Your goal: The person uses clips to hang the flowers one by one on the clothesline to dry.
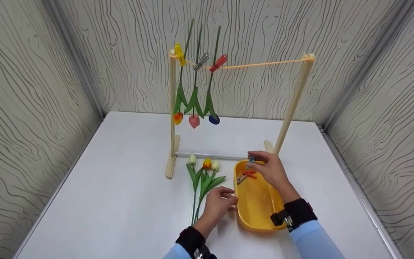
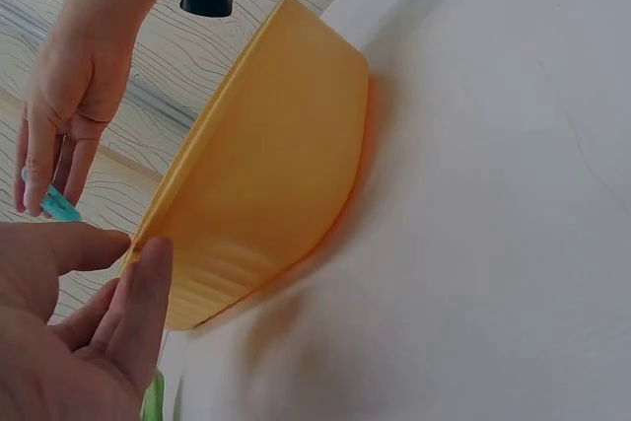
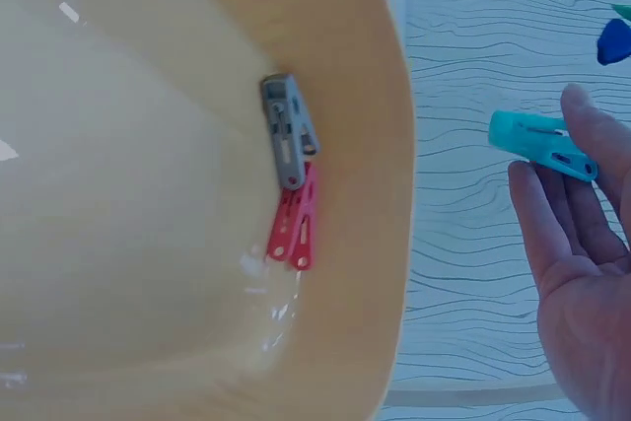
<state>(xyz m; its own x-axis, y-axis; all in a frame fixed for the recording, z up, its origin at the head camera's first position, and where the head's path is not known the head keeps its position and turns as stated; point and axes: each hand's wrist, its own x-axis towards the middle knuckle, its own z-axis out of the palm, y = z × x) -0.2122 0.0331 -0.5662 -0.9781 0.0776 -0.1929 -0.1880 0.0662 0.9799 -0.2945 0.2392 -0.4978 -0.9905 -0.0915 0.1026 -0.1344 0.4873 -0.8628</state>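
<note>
My right hand (image 1: 270, 171) pinches a turquoise clothespin (image 3: 532, 135) between thumb and fingers, over the far end of the yellow plastic basin (image 1: 253, 225). Inside the basin a grey clothespin (image 3: 286, 135) and a red clothespin (image 3: 292, 229) lie against the wall. My left hand (image 1: 217, 203) is beside the basin's left rim, fingers loosely bent and fingertips right at the rim. Left of it lie a white tulip (image 1: 192, 159), a yellow-orange tulip (image 1: 207, 164) and another white tulip (image 1: 215, 165), stems toward me.
Beyond the basin stands a wooden frame (image 1: 293, 99) with an orange cord (image 1: 261, 64). Yellow, grey and red clothespins hold an orange tulip (image 1: 178, 118), a pink tulip (image 1: 194, 121) and a blue tulip (image 1: 214, 119) upside down on its left part. Patterned walls enclose the white table (image 1: 120, 187).
</note>
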